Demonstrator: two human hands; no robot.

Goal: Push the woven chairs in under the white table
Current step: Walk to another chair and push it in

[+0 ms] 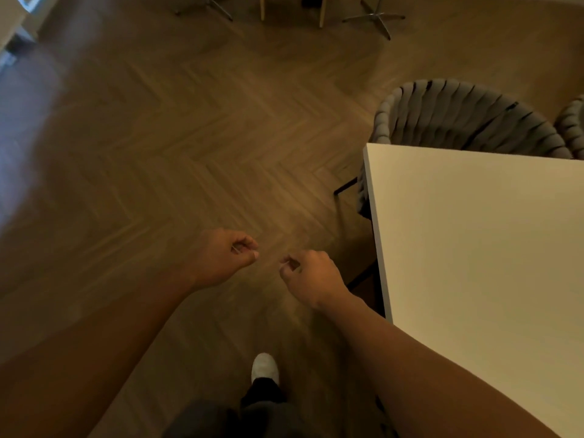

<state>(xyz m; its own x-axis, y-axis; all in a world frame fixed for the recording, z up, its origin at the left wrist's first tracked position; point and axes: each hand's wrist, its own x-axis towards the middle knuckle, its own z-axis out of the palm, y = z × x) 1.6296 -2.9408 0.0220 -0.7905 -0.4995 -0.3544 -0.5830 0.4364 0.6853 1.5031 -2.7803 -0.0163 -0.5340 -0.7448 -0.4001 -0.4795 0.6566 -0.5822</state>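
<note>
The white table (489, 248) fills the right side of the head view. A grey woven chair (467, 118) stands at its far edge, the curved back showing above the tabletop and the seat hidden beneath it. A second woven chair (574, 124) peeks in at the right border. Under the table's left edge I see a dark leg and a bit of weave from another chair (361, 197). My left hand (221, 257) and my right hand (311, 279) are held over the floor, left of the table, fingers loosely curled, holding nothing and touching no chair.
Herringbone wood floor (189, 147) stretches ahead and to the left. Chrome star bases (376, 17) and wooden chair legs (321, 14) stand at the far end. My white shoe (264, 368) is on the floor below my hands.
</note>
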